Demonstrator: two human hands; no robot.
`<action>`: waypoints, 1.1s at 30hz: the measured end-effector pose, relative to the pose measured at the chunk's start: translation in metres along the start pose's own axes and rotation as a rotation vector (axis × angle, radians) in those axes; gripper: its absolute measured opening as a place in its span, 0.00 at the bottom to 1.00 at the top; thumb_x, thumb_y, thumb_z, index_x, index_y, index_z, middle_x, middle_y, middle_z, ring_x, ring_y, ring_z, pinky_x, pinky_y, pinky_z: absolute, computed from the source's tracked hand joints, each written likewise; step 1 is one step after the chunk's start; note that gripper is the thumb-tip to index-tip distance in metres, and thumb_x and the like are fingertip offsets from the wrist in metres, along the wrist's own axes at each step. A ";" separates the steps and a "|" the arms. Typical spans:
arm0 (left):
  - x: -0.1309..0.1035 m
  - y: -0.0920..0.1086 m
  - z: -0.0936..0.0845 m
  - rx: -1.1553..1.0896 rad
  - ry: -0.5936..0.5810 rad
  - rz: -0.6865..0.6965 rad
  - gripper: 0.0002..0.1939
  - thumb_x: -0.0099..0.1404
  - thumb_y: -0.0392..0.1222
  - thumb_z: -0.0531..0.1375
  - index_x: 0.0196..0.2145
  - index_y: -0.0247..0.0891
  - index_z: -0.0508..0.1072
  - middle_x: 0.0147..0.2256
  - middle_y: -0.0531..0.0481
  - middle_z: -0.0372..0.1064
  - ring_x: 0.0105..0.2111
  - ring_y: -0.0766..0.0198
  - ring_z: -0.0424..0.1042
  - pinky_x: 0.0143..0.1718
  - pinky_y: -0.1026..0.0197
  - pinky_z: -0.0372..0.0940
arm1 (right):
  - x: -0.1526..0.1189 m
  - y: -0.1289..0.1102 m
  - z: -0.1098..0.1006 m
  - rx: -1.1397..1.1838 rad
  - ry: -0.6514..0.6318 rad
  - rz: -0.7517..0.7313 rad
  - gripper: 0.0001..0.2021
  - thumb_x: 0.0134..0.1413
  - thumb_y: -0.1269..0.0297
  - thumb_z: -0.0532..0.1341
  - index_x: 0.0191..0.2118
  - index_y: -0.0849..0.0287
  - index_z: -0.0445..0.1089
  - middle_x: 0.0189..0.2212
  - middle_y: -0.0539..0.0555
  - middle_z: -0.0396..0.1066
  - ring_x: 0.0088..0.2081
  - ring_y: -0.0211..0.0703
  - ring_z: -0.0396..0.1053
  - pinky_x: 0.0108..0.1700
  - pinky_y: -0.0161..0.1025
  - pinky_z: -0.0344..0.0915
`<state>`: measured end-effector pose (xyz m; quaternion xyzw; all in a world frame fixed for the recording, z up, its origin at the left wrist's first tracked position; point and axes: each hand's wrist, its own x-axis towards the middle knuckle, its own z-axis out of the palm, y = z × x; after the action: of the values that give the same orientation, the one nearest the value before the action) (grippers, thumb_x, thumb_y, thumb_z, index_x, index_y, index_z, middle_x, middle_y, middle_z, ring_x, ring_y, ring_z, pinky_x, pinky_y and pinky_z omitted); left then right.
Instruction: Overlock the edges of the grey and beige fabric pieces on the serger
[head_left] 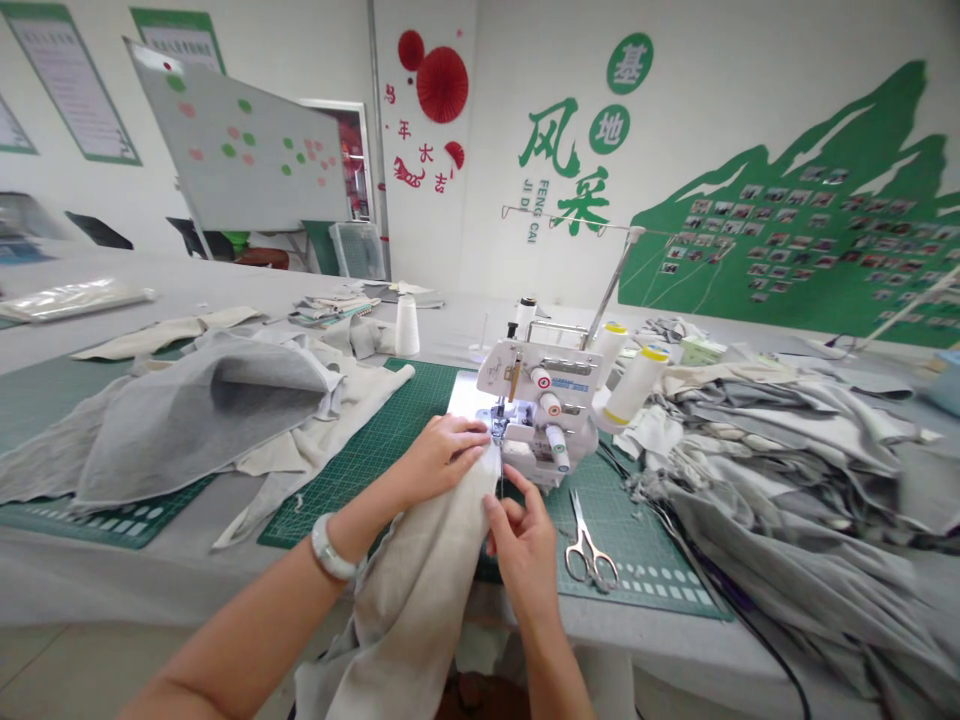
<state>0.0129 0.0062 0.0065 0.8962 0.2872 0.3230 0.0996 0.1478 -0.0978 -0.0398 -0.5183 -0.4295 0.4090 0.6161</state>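
Observation:
A white overlock sewing machine [551, 400] stands in front of me with its lamp lit. A long piece of pale beige fabric [427, 570] runs from the machine's presser foot down over the table edge. My left hand [442, 455] lies flat on the fabric close to the foot, fingers stretched out. At the fabric's right edge, my right hand [525, 530] pinches the cloth between thumb and forefinger, just below the foot. Small scissors [590, 550] lie to the right of my right hand.
Green cutting mats [337, 500] cover part of the table. Grey fabric pieces [202, 420] lie at left, and a large heap of grey cloth [825, 560] spreads at right. Thread cones [637, 385] stand behind the machine; another white cone [407, 325] is further left. A black cable [772, 650] hangs at the front.

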 end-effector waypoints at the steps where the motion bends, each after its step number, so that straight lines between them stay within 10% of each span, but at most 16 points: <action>1: 0.000 0.001 -0.001 0.001 -0.008 0.002 0.14 0.69 0.38 0.53 0.47 0.38 0.76 0.51 0.44 0.72 0.50 0.56 0.69 0.52 0.50 0.61 | 0.000 0.000 0.000 0.003 -0.001 0.002 0.26 0.55 0.52 0.61 0.55 0.62 0.60 0.15 0.39 0.57 0.17 0.32 0.55 0.21 0.30 0.54; 33: 0.001 0.009 -0.011 0.173 -0.130 0.047 0.17 0.71 0.44 0.51 0.53 0.39 0.71 0.53 0.45 0.70 0.53 0.55 0.67 0.52 0.51 0.58 | 0.004 -0.001 -0.002 0.035 -0.069 0.008 0.18 0.52 0.48 0.63 0.29 0.60 0.70 0.17 0.44 0.60 0.19 0.32 0.56 0.20 0.30 0.53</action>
<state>0.0102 -0.0005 0.0188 0.9270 0.2861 0.2405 0.0325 0.1506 -0.0950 -0.0385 -0.4945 -0.4414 0.4366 0.6082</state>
